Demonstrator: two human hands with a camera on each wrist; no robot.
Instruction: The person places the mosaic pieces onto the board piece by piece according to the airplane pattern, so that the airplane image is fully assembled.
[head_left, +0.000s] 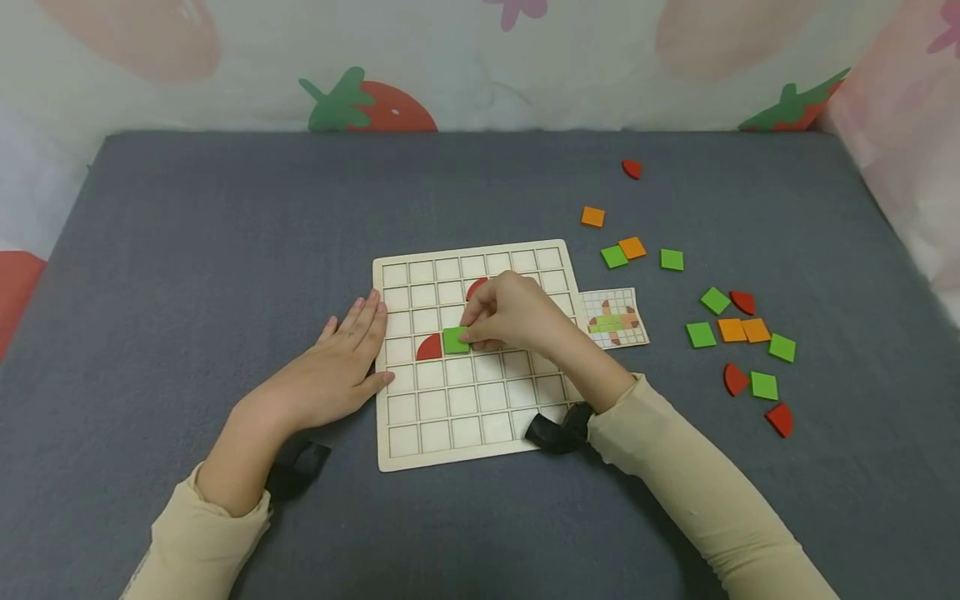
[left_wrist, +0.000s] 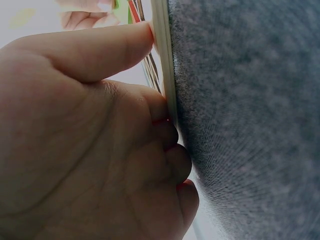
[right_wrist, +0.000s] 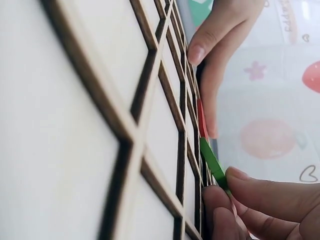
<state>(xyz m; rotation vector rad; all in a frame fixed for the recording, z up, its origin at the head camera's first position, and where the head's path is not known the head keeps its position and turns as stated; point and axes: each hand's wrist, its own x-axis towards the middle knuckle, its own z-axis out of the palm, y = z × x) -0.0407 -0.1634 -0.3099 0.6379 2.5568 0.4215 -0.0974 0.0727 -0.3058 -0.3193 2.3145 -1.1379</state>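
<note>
- Right hand [head_left: 510,317] pinches a green tile [head_left: 455,340] between thumb and fingers, over the gridded board [head_left: 465,431], left of its middle.
- In the right wrist view, the green tile looks tilted, though the low angle makes it hard to say whether any side is seated.
- Left hand [head_left: 333,358] lies with fingers extended, touching the board's left edge.
- One red quarter [head_left: 429,347] sits on the board just left of the green tile; another red piece [head_left: 476,288], partly hidden by the right hand, is nearer the far edge.
- Pattern card [head_left: 641,329] lies against the board's right edge.
- Loose green, orange and red pieces [head_left: 764,385] scatter between the board and the right edge of the grey desk [head_left: 187,250], one red near the far edge.
- Behind the desk hangs a strawberry-print cloth [head_left: 480,67].
</note>
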